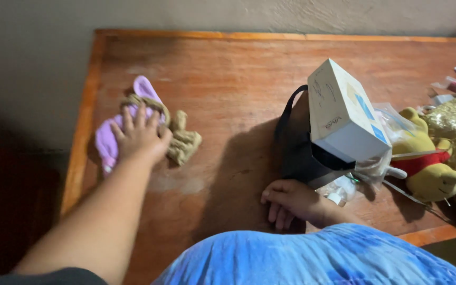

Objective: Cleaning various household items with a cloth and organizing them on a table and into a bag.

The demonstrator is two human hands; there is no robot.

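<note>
Right hand [291, 203] resting knuckles-down on surface [228, 89], fingers curled, grasping nothing. Farther out, left hand [141, 137] spread flat, pressing pink cloth [104, 140] and tan rag [183, 142] near left edge. Faint pale smear beside rag; most wood untouched. Box [344, 113], black bag [299, 155], plush bear [428, 161] right.

A white rectangular carton [344, 113] with blue squares on its face sits tilted atop a black bag [302, 153]. Clear plastic packets [339, 190] lie just beside the bag's base.
</note>
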